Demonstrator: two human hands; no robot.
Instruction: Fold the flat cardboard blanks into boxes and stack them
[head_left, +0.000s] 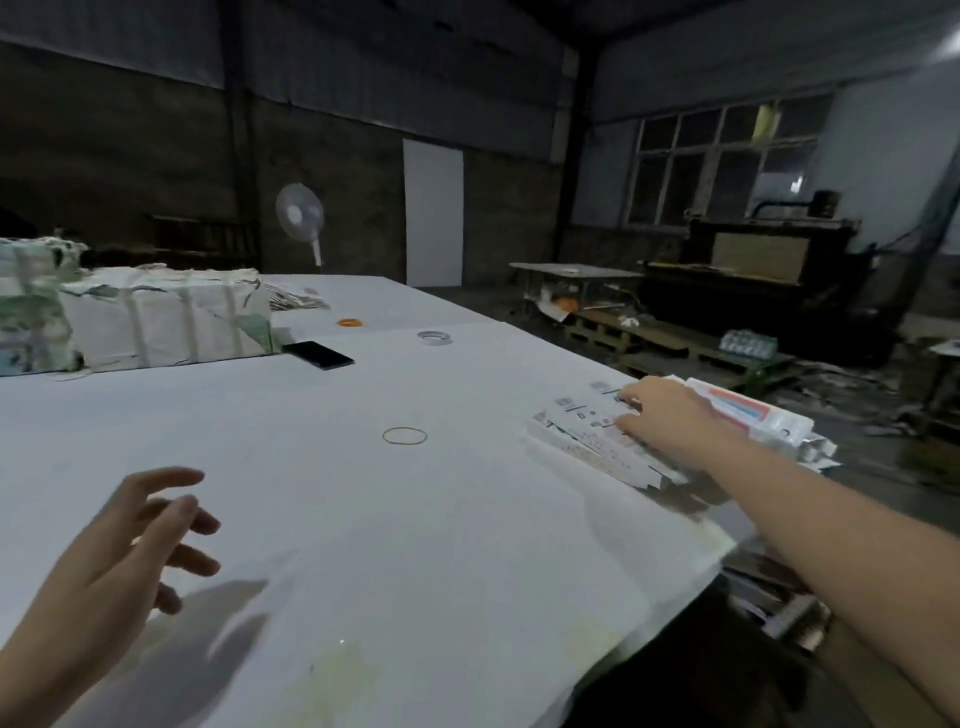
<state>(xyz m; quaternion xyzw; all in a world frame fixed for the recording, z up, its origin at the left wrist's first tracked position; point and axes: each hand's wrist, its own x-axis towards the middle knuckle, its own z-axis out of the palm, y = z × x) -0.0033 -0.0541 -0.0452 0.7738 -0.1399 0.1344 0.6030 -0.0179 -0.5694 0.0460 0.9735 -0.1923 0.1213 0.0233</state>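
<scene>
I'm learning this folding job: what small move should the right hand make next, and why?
Probably pinch the top sheet and lift it free: the right hand rests fingers-down on the stack of flat blanks, nothing lifted yet, and the left hand hovers open.

A stack of flat blanks (587, 436) was set at the right edge of the desk (415, 519), and the right hand (670, 415) was laid on top of it. The left hand (114, 551) was held above the near left part of the desk, well apart from the stack. A rubber band (404, 435) was placed between the two hands. Farther back, a phone (318, 355) was laid just beside wrapped bundles (156, 322) at the far left, with a tape roll (434, 337) to its right. A fan (301, 218) was stood behind the desk.
</scene>
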